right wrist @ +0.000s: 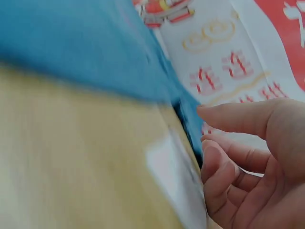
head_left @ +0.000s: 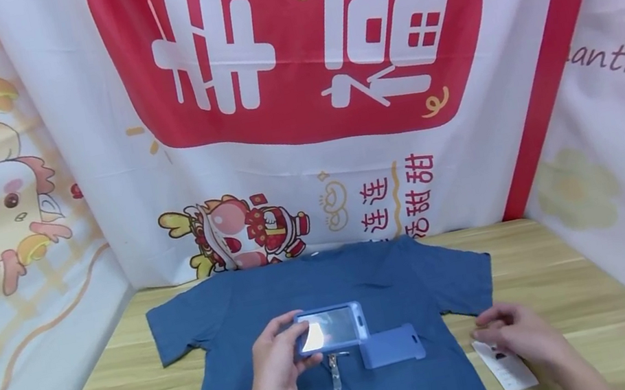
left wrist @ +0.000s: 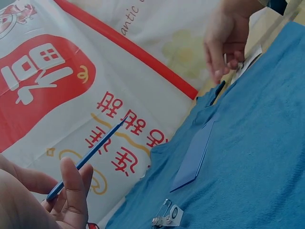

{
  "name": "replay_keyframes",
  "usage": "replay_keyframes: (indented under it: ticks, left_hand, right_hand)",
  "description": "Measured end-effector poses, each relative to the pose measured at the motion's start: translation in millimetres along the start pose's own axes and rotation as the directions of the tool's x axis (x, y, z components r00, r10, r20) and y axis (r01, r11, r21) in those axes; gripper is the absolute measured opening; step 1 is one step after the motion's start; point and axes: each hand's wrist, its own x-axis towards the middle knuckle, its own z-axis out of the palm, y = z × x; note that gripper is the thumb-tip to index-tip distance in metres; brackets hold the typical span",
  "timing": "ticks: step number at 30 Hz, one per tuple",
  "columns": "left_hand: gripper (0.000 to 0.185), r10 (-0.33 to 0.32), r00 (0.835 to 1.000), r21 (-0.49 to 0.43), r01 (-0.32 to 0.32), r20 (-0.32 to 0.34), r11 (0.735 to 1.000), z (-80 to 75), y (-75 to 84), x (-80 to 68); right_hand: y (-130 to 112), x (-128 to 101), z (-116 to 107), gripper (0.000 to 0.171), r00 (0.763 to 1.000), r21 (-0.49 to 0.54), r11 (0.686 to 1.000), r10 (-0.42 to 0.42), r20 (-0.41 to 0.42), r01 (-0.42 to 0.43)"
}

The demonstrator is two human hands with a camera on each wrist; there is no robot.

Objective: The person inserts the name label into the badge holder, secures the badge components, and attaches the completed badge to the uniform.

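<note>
- The left hand (head_left: 277,368) pinches a blue badge holder (head_left: 331,327) by its left edge, thumb on top and fingers curled under; the holder is lifted off the blue T-shirt (head_left: 329,289), as the left wrist view shows.
- Whether the holder's clear window has a card behind it cannot be told; it only reflects light.
- A blue flat cover piece (head_left: 391,346) lies on the shirt just beside the holder's lower right corner, and a metal clip (head_left: 335,373) lies on the shirt under the holder.
- The right hand (head_left: 515,330) rests with loosely bent fingers on the top end of a white card (head_left: 506,366), which lies on the wooden table (head_left: 583,272) just past the shirt's right edge.
- Bare table shows on both sides of the shirt; printed cloth walls (head_left: 293,87) close in the back and both sides.
</note>
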Motion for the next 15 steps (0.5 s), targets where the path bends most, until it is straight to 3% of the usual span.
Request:
replay_keyframes:
  ticks: [7, 11, 15]
  left_hand:
    - [0.037, -0.005, 1.000, -0.004, 0.005, -0.008, 1.000, -2.2, -1.7, -0.7]
    - [0.037, 0.001, 1.000, -0.006, -0.001, -0.009, 1.000, -1.5, -2.0, -1.6]
    - [0.038, 0.012, 1.000, -0.006, -0.012, -0.004, 1.000, 0.4, -1.3, -2.5]
  right_hand:
    - [16.7, -8.7, -26.7, 0.049, 0.998, -0.230, 0.973, 0.009, -0.064, -0.024]
    - [14.8, -11.7, -25.4, 0.065, 0.998, -0.339, 0.940, 0.031, -0.053, -0.047]
    - [11.4, -15.3, -21.4, 0.068, 0.998, -0.414, 0.908, 0.047, -0.043, -0.060]
